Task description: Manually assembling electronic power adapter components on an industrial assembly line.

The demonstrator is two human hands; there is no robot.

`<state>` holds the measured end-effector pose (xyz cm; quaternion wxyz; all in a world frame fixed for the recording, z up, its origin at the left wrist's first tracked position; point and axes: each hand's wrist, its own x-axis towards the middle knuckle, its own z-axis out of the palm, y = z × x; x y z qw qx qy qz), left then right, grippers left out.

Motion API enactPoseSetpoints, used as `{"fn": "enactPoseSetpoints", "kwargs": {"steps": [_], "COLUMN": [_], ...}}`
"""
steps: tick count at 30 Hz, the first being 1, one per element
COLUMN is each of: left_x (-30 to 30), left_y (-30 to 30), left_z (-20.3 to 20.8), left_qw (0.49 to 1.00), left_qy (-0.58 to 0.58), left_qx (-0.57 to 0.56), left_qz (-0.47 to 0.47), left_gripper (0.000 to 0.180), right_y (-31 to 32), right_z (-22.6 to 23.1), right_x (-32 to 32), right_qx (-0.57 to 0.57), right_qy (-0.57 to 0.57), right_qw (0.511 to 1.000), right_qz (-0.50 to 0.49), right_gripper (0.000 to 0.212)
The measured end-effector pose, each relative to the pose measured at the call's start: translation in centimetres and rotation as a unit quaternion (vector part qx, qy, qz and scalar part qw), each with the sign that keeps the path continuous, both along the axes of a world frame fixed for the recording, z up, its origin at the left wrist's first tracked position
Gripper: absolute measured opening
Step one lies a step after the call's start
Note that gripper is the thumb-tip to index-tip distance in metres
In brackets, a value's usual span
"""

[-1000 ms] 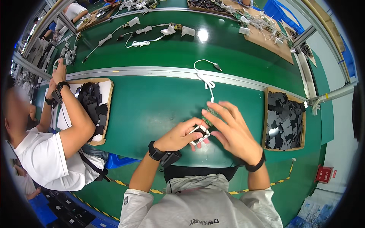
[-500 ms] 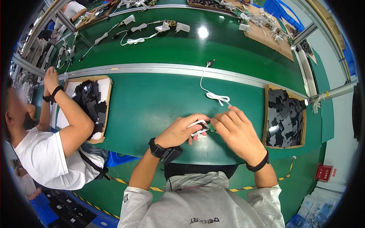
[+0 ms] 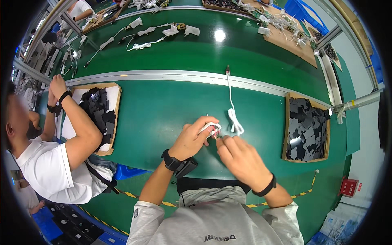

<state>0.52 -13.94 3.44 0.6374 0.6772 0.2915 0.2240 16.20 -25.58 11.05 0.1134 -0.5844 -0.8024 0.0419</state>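
one white case (image 3: 205, 127) sat in the left hand (image 3: 188, 141), over the green surface (image 3: 151, 118). that hand's fingers pinched the case between thumb and fingertips, its open end turned toward the right hand (image 3: 241, 158). the right hand's fingers were bunched close to that end, where thin wires (image 3: 215, 136) showed; whether they pinched anything could not be told, as the spot was small and partly hidden.

just beyond the right hand lay a white cable (image 3: 234, 121), its middle gathered in a bundle and its far end running up to a plug (image 3: 228, 70) at the metal rail (image 3: 163, 74). a dark band (image 3: 172, 161) circled the left wrist and another (image 3: 266, 187) the right.

to the right stood a tray (image 3: 286, 126) of black sheets (image 3: 306, 130); well to the left stood another tray (image 3: 117, 108), also bearing black pieces (image 3: 96, 104), beside a co-worker (image 3: 83, 153) in a white shirt. past the rail, several white adapters (image 3: 192, 30) lay on the green belt (image 3: 171, 57), some with cables attached. a red box (image 3: 348, 187) stood at the far right.
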Motion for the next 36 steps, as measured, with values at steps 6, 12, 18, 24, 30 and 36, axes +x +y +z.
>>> {"fn": "enactPoseSetpoints", "kwargs": {"steps": [6,12,18,24,30,36], "left_x": [-0.3,-0.8,-0.1,0.2,0.6,1.7], "left_y": [-0.5,0.1,-0.5,-0.8,0.2,-2.3], "left_z": [-0.9,-0.8,3.0,5.2,2.9,1.6], "left_qw": [0.982,0.925,0.918,0.926,0.945,0.954], "left_qy": [-0.17,-0.359,-0.317,-0.305,-0.242,-0.223], "left_qx": [-0.051,-0.043,0.186,0.1,-0.033,-0.106], "left_qz": [0.056,0.116,0.146,0.197,0.217,0.172], "left_gripper": [0.026,0.023,0.024,0.024,0.025,0.027], "right_y": [0.1,2.2,8.3,3.7,0.0,3.4], "right_z": [-1.5,-2.6,-1.7,5.8,1.5,-0.5], "right_x": [-1.0,1.7,5.5,3.9,4.0,1.5], "right_qx": [0.005,0.03,0.174,0.272,-0.099,0.062], "right_qy": [0.232,0.159,0.159,0.015,0.16,0.316], "right_qw": [0.972,0.986,0.965,0.956,0.982,0.947], "right_qz": [-0.033,0.035,-0.11,-0.108,0.017,0.024], "right_gripper": [0.035,0.029,0.021,0.025,0.024,0.033]}}
